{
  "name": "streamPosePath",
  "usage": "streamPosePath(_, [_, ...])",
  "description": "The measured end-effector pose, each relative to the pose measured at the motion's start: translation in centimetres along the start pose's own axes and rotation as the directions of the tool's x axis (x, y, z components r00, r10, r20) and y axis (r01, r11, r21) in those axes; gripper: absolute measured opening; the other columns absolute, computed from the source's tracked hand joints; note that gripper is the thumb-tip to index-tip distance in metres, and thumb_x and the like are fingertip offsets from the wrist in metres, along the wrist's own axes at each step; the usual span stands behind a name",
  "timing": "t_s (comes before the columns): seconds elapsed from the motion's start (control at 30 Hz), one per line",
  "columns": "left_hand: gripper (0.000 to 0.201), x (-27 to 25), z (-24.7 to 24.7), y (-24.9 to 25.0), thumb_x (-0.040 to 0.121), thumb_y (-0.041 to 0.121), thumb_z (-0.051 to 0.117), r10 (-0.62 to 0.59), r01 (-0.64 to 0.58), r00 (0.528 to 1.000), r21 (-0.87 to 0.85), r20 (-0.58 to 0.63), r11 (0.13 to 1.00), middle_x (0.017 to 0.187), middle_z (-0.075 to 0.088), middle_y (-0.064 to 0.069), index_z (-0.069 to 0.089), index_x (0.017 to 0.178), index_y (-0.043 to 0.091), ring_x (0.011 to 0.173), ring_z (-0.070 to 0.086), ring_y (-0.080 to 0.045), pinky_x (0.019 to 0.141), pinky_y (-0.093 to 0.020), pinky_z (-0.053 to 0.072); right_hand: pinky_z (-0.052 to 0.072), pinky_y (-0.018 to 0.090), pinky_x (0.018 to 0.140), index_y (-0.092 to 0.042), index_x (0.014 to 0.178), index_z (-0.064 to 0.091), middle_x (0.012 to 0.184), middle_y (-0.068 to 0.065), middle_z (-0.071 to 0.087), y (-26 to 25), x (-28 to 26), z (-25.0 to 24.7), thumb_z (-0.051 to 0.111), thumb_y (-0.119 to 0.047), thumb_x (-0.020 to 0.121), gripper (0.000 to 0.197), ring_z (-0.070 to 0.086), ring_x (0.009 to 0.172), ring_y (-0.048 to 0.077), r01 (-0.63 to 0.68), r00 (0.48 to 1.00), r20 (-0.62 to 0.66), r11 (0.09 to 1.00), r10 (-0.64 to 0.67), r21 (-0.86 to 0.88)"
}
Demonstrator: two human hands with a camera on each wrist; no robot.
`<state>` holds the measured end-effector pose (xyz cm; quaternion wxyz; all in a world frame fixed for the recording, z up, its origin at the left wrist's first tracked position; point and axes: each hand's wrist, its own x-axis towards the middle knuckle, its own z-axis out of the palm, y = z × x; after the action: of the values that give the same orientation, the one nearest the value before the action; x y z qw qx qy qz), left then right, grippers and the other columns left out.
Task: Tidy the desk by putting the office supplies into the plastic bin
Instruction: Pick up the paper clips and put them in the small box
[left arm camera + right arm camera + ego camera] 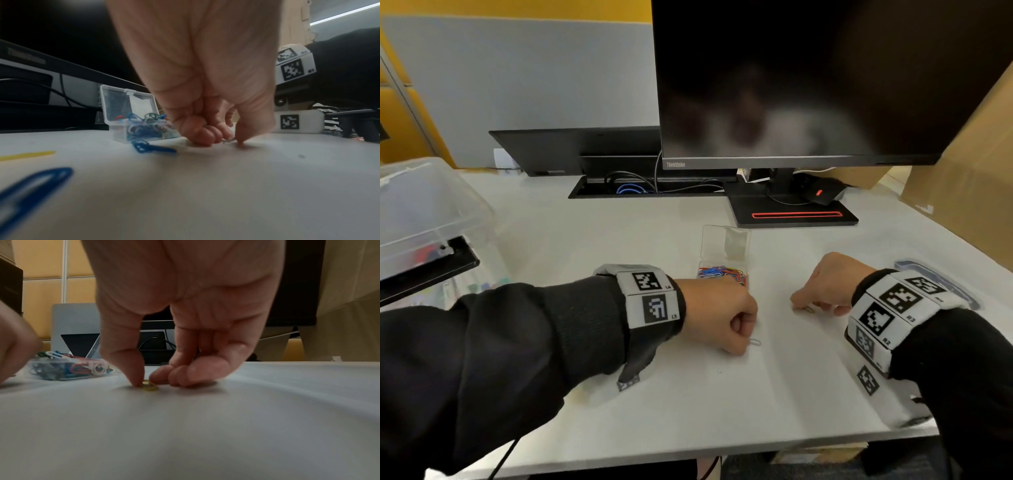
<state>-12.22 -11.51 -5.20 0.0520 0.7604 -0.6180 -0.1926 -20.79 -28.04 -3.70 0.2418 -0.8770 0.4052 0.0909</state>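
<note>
Small clear clip box point(723, 267), lid flipped up, sits mid-desk in front of the monitor stand point(791, 214), stuffed with coloured paper clips point(722, 273). Left hand point(717, 317) is just in front of the box, knuckles up, fingers curled under. Thumb and fingertips point(207, 136) pinch a white paper clip point(755, 342) down on the desk point(688, 404); the clip's loop sticks out to the right of the fist. Right hand point(828, 282) is further right, apart from the left, also curled down. Its thumb and forefinger pinch a small yellow clip point(150, 387) that lies on the desk surface; the other fingers are tucked in beside it.

Left wrist view shows more loose clips on the desk: a blue paper clip point(152, 147) just in front of the box, a second blue one point(35, 186) close to the lens, blurred, and a yellow strip point(26, 155) at the left, too blurred to name.

The plastic bin point(424, 212) is at the far left edge of the desk, clear, with its lid on and coloured stuff inside, hard to make out. It is well apart from both hands. A clear lid with a blue rim point(941, 284) lies behind the right wrist. Both wrists wear white marker bands point(650, 298) over black sleeves point(517, 342). A dark monitor point(808, 78) stands at the back, with a cardboard box point(969, 178) at the right.
</note>
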Motion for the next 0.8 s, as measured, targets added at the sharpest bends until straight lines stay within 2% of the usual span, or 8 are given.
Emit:
streamPosePath(0.07, [0.003,-0.4,-0.3,-0.3,0.077,0.015,0.060,-0.019,0.020,1.000,0.033,-0.016,0.999,0.068,0.055,0.006,0.059,0.074,0.017,0.054,0.045,-0.003,0.059,-0.017,0.041,0.056,0.040,0.085,-0.001,0.090,0.069,0.089,0.014,0.071,-0.5,0.0,0.1,0.079,-0.029,0.061,0.041,0.067,0.092,0.028,0.028,1.000,0.004,1.000,-0.028,-0.003])
streamPosePath(0.17, [0.006,-0.8,-1.3,-1.3,0.078,0.014,0.058,-0.046,0.057,0.982,0.053,-0.185,0.997,0.074,0.058,0.003,0.063,0.079,0.010,0.060,0.045,-0.008,0.058,-0.014,0.037,0.057,0.036,0.081,-0.001,0.087,0.070,0.083,0.012,0.071,-1.4,0.2,0.4,0.077,-0.027,0.065,0.035,0.067,0.082,0.025,0.091,0.996,-0.002,0.995,-0.091,0.026])
streamPosePath(0.27, [0.014,-0.8,-2.5,-2.8,0.084,0.020,0.057,-0.088,0.124,0.899,0.055,-0.429,0.991,0.092,0.063,0.000,0.066,0.091,0.012,0.074,0.048,-0.010,0.067,-0.016,0.038,0.051,0.026,0.061,-0.007,0.074,0.070,0.065,0.002,0.064,-2.7,0.2,0.7,0.072,-0.021,0.073,0.015,0.058,0.063,0.015,0.267,0.962,-0.101,0.951,-0.254,0.157])
streamPosePath(0.33, [0.018,-0.6,-3.0,-3.9,0.089,0.022,0.054,-0.129,0.170,0.865,0.042,-0.484,0.984,0.099,0.062,0.000,0.066,0.099,0.013,0.079,0.047,-0.009,0.073,-0.015,0.036,0.045,0.019,0.055,-0.013,0.068,0.068,0.062,-0.004,0.061,-3.6,0.0,0.9,0.071,-0.018,0.075,0.009,0.056,0.060,0.009,0.408,0.910,-0.177,0.882,-0.374,0.236])
streamPosePath(0.47, [0.027,-0.3,-3.3,-5.1,0.095,0.022,0.045,-0.197,0.234,0.876,0.029,-0.441,0.972,0.112,0.061,-0.004,0.064,0.113,0.017,0.098,0.053,-0.016,0.086,-0.024,0.040,0.039,0.014,0.052,-0.016,0.077,0.073,0.071,-0.007,0.065,-4.6,0.2,1.5,0.073,-0.021,0.076,0.005,0.055,0.064,0.004,0.516,0.857,-0.138,0.826,-0.497,0.228])
streamPosePath(0.6, [0.024,-2.2,-3.3,-6.6,0.094,0.023,0.047,-0.207,0.242,0.833,0.001,-0.514,0.970,0.104,0.064,-0.003,0.066,0.107,0.016,0.082,0.050,-0.012,0.073,-0.017,0.036,0.036,0.013,0.054,-0.017,0.081,0.071,0.080,-0.005,0.064,-4.4,0.9,1.8,0.072,-0.021,0.078,0.006,0.052,0.067,0.001,0.540,0.837,-0.227,0.818,-0.497,0.197])
streamPosePath(0.7, [0.017,-4.4,-2.9,-7.3,0.089,0.023,0.057,-0.144,0.157,0.893,-0.005,-0.427,0.988,0.098,0.066,0.003,0.070,0.100,0.020,0.075,0.054,-0.005,0.063,-0.003,0.035,0.037,0.018,0.062,-0.021,0.083,0.063,0.090,-0.002,0.059,-4.2,1.3,1.7,0.068,-0.020,0.080,0.006,0.053,0.082,0.011,0.513,0.843,-0.290,0.840,-0.454,0.177])
streamPosePath(0.8, [0.020,-5.4,-2.0,-6.0,0.087,0.025,0.061,0.002,-0.016,0.963,-0.049,-0.269,0.999,0.111,0.063,0.009,0.070,0.106,0.026,0.096,0.057,-0.001,0.085,-0.005,0.041,0.038,0.025,0.082,-0.031,0.085,0.064,0.105,-0.002,0.059,-4.3,1.3,1.9,0.067,-0.025,0.082,0.008,0.052,0.102,0.011,0.501,0.862,-0.184,0.851,-0.473,0.160])
